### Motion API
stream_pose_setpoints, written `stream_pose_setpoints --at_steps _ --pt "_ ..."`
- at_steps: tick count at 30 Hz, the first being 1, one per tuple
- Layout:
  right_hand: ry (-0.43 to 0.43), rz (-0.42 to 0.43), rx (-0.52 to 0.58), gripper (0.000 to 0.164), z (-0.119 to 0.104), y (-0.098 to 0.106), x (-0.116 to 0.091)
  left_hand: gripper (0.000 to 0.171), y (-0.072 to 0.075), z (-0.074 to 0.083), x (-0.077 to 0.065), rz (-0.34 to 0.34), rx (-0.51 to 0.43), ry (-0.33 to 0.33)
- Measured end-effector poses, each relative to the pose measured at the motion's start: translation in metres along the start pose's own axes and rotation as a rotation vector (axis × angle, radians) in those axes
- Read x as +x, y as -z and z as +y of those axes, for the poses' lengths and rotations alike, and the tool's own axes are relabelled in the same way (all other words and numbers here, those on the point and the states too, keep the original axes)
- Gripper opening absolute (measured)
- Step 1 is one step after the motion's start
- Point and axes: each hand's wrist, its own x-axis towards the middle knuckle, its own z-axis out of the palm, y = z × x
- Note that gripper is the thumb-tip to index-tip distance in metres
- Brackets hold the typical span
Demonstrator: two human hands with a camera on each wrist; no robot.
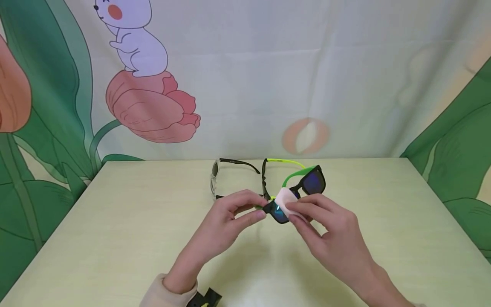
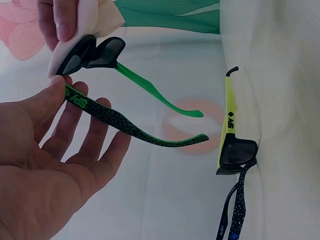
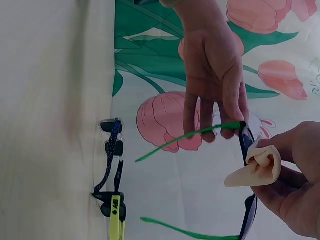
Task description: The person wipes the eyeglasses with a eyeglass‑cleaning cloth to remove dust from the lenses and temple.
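My left hand pinches one hinge corner of a pair of black-framed sunglasses with bluish lenses and green temples. The pair is raised above the table, temples unfolded and pointing away from me. In the left wrist view, the near temple has a black and green crackle pattern. My right hand holds a pale, folded cloth between thumb and fingers, pressed onto the lens nearest my left hand. In the right wrist view the bunched cloth covers part of that lens.
Behind my hands on the pale table stand two more pairs with unfolded temples: black sunglasses with yellow temples, and clear-framed sunglasses with dark temples. A printed curtain hangs along the table's far edge.
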Motion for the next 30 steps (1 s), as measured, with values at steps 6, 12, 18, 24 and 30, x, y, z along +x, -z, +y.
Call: stream_pose_setpoints --at_steps 6,12,18,24,30 --pt "0.129 -0.01 0.029 0.028 -0.005 -0.014 -0.005 0.017 -0.002 -0.003 -0.001 -0.016 -0.011 -0.014" --pt "0.122 0.047 -0.053 0.031 -0.006 -0.014 -0.005 0.016 -0.001 -0.003 -0.001 -0.051 -0.03 0.025" --pt "0.052 0.086 -0.123 0.025 -0.001 -0.004 -0.001 0.017 0.006 -0.004 -0.001 -0.074 -0.032 0.033" --pt "-0.067 0.056 -0.145 0.022 0.0 0.005 -0.001 0.017 0.012 -0.005 -0.002 -0.119 -0.059 0.011" --pt "-0.038 0.05 -0.128 0.015 -0.002 0.003 -0.002 0.016 0.014 -0.007 -0.002 -0.133 -0.082 0.002"
